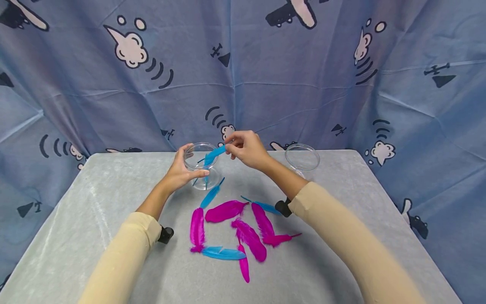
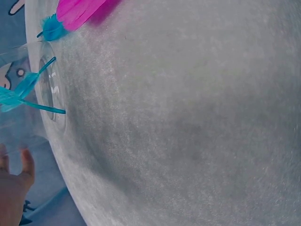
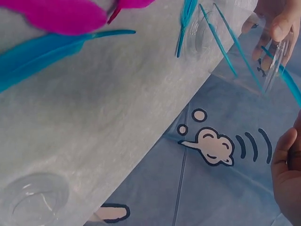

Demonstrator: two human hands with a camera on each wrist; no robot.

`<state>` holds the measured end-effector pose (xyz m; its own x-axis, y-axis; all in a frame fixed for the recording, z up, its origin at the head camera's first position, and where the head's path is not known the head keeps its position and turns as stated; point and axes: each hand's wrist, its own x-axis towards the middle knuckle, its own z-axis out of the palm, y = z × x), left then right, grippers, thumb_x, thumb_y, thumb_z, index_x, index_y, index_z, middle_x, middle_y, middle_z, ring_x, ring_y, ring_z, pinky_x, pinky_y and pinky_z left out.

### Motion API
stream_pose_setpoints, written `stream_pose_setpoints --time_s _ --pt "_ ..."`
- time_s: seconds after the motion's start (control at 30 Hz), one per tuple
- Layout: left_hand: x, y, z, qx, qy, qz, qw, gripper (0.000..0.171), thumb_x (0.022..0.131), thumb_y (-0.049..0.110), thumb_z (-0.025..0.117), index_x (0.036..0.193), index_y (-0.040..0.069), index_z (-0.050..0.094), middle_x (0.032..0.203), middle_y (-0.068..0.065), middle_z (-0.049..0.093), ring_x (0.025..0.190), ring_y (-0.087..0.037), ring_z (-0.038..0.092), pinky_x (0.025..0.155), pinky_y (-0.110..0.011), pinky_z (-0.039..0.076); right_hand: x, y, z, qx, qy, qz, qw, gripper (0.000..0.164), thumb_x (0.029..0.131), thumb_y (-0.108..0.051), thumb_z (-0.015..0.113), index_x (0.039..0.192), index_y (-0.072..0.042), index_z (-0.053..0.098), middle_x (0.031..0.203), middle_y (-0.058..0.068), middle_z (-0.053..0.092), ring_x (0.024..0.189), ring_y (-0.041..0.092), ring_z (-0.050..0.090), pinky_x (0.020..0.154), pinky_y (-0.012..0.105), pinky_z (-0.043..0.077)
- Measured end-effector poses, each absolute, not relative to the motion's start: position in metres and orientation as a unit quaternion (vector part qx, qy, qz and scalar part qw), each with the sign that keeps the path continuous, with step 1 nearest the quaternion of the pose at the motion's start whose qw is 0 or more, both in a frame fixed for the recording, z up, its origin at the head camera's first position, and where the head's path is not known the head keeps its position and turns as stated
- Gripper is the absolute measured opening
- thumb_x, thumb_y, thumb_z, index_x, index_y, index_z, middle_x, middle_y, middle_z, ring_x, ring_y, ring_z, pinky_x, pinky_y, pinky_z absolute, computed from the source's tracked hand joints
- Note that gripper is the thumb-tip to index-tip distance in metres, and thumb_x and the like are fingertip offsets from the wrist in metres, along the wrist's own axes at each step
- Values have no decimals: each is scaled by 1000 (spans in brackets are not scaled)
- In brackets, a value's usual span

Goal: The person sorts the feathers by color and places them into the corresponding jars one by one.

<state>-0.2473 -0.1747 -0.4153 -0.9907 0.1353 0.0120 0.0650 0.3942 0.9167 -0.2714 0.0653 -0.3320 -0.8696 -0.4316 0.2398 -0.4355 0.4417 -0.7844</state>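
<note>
Near the table's far edge, my left hand (image 1: 177, 172) grips a clear plastic jar (image 1: 213, 179) around its upper part, thumb in front. Inside the jar are blue feathers (image 1: 207, 161), their quills reaching down towards the base in both wrist views. My right hand (image 1: 248, 150) pinches another blue feather (image 1: 217, 152) between thumb and fingertips, to the right of the jar's mouth. That feather slants down to the left, its quill tip over the rim. In the right wrist view the held feather (image 3: 288, 82) crosses the rim.
Several magenta feathers (image 1: 226, 211) and a few blue feathers (image 1: 224, 253) lie scattered on the grey table (image 1: 114, 202). A second clear round-rimmed container (image 1: 302, 169) stands at the back right, beyond my right forearm. A blue patterned curtain (image 1: 258, 101) hangs behind the table.
</note>
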Motion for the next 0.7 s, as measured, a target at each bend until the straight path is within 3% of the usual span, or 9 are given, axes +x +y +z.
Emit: stream_pose_setpoints --time_s 0.47,0.7 --pt "-247 -177 -415 68 830 553 38 104 84 31 82 158 16 10 161 -12 17 148 -31 20 111 -55 34 -271 42 -345 256 -849 462 -10 17 95 -8 65 109 2 71 83 13 73 67 18 67 59 28 52" --pt "-248 -176 -416 69 824 560 38 99 87 23 79 157 17 9 161 -14 16 148 -31 19 109 -57 38 -271 33 -349 264 -844 466 -21 17 95 -7 66 109 1 70 86 20 72 71 29 68 58 28 50"
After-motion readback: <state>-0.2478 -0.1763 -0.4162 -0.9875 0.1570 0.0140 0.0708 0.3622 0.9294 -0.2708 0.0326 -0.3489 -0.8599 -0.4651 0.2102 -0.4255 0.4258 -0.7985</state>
